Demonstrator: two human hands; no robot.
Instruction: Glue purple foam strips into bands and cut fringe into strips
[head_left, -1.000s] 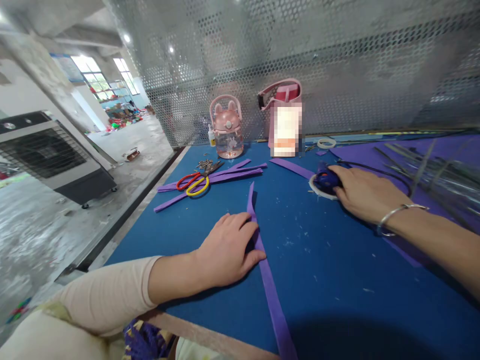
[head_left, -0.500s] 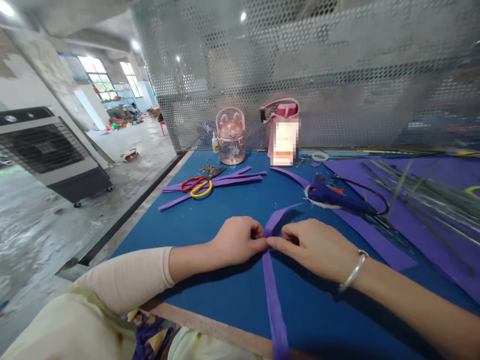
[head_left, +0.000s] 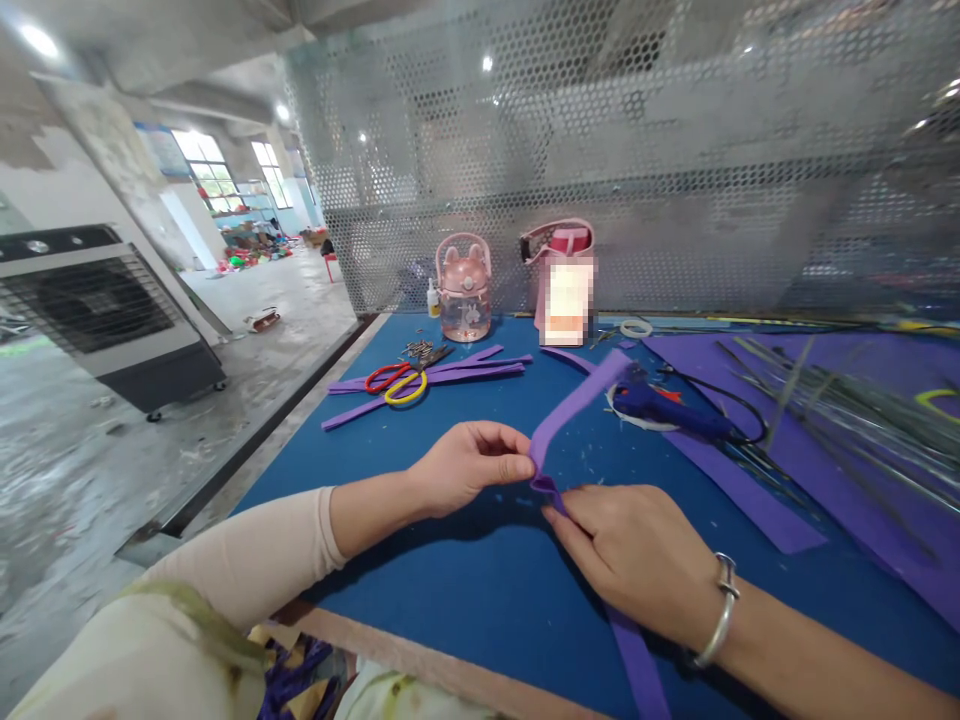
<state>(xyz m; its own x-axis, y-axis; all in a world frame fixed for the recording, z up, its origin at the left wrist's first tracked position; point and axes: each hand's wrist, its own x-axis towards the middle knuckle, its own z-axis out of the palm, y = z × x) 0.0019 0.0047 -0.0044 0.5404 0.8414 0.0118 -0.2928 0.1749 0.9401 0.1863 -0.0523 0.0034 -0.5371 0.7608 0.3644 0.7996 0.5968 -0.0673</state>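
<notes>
A long purple strip (head_left: 576,405), felt or foam by its look, is held between my two hands above the blue tabletop. My left hand (head_left: 474,462) pinches it at a small fold between thumb and fingers. Just below that fold, my right hand (head_left: 637,545) grips the same strip, its fingers closed and partly hidden behind the hand. The upper end stands up and leans right, near a blue glue gun (head_left: 667,408). From under my right hand the lower end runs down to the table's front edge.
Scissors (head_left: 405,385) with red and yellow handles lie on several cut purple strips (head_left: 480,372) at left. Behind stand a clear pink-lidded bottle (head_left: 465,300) and a pink bottle (head_left: 541,290). Purple sheets (head_left: 847,430) with thin green stems cover the right. A perforated metal panel (head_left: 675,240) closes the back.
My right hand has moved slightly down along the strip, apart from my left. The upper end has risen and swung right; the lower end has shifted right.
</notes>
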